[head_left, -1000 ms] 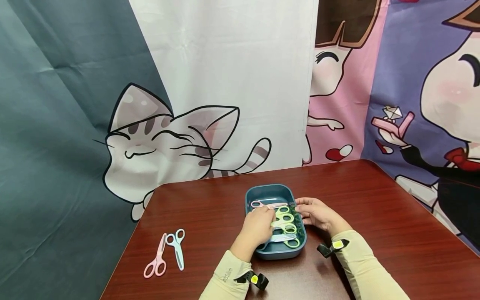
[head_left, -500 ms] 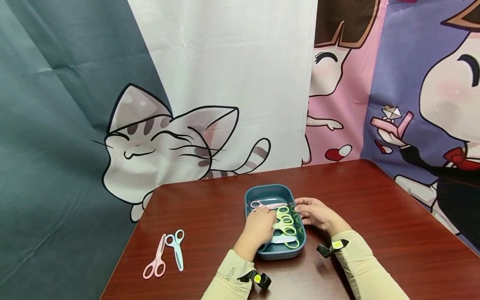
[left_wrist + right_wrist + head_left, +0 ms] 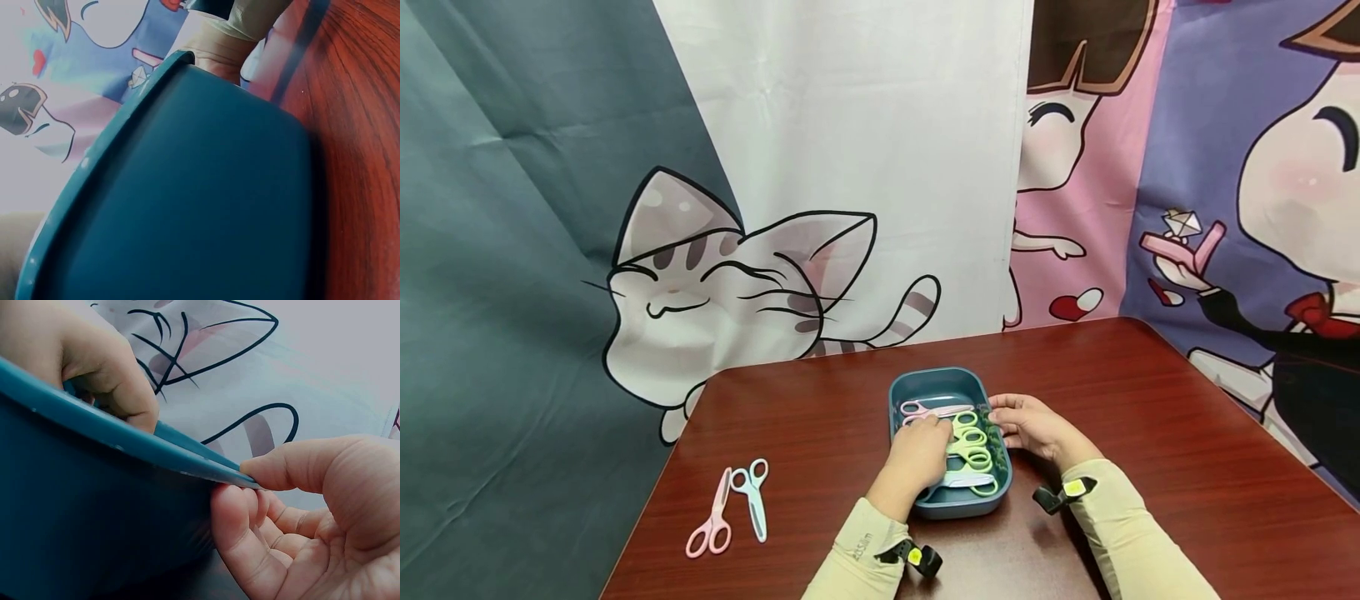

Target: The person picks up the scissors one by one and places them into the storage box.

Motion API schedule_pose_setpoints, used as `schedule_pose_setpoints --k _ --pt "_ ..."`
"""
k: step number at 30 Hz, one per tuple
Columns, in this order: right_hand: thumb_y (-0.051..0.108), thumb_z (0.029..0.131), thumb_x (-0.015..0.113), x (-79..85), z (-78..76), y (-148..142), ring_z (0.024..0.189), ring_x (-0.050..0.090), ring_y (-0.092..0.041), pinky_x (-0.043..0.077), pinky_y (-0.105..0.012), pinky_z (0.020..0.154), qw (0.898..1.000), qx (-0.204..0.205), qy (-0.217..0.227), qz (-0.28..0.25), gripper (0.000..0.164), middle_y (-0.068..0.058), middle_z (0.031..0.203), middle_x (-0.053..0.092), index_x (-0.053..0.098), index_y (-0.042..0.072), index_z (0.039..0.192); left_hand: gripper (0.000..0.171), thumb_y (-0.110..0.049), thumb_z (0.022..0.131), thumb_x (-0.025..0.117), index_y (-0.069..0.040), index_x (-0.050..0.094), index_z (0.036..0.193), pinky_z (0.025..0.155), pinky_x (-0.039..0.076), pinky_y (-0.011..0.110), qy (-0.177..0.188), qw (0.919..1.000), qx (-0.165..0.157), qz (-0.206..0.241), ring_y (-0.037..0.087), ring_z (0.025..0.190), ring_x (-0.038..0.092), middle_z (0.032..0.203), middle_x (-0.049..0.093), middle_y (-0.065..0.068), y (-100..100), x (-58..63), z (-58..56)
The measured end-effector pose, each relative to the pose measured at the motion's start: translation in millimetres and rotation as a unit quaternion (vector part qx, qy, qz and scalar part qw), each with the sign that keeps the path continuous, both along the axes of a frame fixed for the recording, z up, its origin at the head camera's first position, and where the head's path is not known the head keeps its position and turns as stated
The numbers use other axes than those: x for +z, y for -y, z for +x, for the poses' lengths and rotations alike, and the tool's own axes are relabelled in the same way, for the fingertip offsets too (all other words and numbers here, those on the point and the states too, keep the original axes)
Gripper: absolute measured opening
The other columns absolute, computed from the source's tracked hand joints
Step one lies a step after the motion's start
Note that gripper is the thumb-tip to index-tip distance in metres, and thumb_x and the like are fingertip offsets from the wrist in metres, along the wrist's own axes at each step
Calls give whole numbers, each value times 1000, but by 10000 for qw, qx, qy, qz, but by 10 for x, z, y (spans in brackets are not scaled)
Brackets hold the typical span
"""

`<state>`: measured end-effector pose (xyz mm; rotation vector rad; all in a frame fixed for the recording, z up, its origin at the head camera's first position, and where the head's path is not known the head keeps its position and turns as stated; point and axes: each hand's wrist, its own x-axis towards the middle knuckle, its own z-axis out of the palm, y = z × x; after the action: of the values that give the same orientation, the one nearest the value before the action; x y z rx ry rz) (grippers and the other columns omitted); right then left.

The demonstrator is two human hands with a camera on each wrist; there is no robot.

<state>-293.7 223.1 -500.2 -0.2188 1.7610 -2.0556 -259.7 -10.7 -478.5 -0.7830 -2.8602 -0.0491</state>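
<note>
A blue-green plastic bin holds several pairs of scissors. Pink scissors lie toward its far end, green-handled scissors along the right side, and light blue scissors nearer the front. My left hand reaches over the left wall, its fingers bent down among the scissors; I cannot tell whether they grip a pair. In the left wrist view, the bin's outer wall hides those fingers. My right hand pinches the bin's right rim, thumb on top and fingers underneath.
Loose pink scissors and light blue scissors lie side by side on the left of the reddish-brown table. A cartoon-printed curtain hangs right behind the table's far edge.
Over the last second my left hand has shifted slightly right inside the bin, and the green and blue scissors beside it have moved a little. My right hand keeps its place at the rim.
</note>
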Motion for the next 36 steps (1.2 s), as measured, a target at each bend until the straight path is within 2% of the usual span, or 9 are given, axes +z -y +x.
schedule_pose_setpoints --k 9,20,25,27,31,33,36 --pt "2 102 50 5 4 1 73 65 -12 58 -25 62 10000 29 42 -70 33 -6 94 69 42 -12 131 10 -15 86 73 -22 71 93 67 54 36 -76 10000 24 -50 19 86 63 94 66 -2 -3 -6 16" --pt "1 102 49 10 9 -3 72 64 -11 58 -24 61 10000 30 41 -77 32 -6 94 69 42 -12 131 11 -14 88 71 -23 72 93 66 53 34 31 10000 -23 -21 18 83 62 92 65 -3 4 8 31" --pt "1 103 48 12 8 0 73 65 -11 58 -25 62 10000 15 20 -50 33 -7 95 69 41 -13 132 5 -22 87 73 -23 72 92 67 53 35 143 9997 -98 148 18 82 61 91 63 -4 19 24 30" --pt "1 103 48 13 8 2 73 65 -11 58 -25 62 10000 12 34 -43 34 -7 96 69 40 -14 133 12 -31 88 73 -23 71 96 71 53 37 340 9991 -176 184 18 86 61 93 63 -4 31 40 33" --pt "0 103 47 18 13 4 73 65 -11 58 -25 63 10000 18 46 -49 34 -7 96 69 40 -14 133 37 -51 82 77 -25 68 107 85 52 36 869 9950 -462 187 18 100 59 105 62 -3 38 82 64" --pt "1 103 47 22 16 4 74 65 -11 59 -26 63 10000 22 36 -46 34 -7 96 68 40 -14 133 46 -55 77 82 -26 68 110 89 50 35 1034 9926 -609 171 17 103 57 108 60 -3 30 113 97" --pt "1 103 48 29 18 3 74 65 -12 59 -26 63 10000 18 32 -22 35 -7 96 68 40 -14 133 50 -52 73 87 -27 68 112 90 49 33 1024 9921 -708 120 16 103 55 108 59 -4 16 141 138"
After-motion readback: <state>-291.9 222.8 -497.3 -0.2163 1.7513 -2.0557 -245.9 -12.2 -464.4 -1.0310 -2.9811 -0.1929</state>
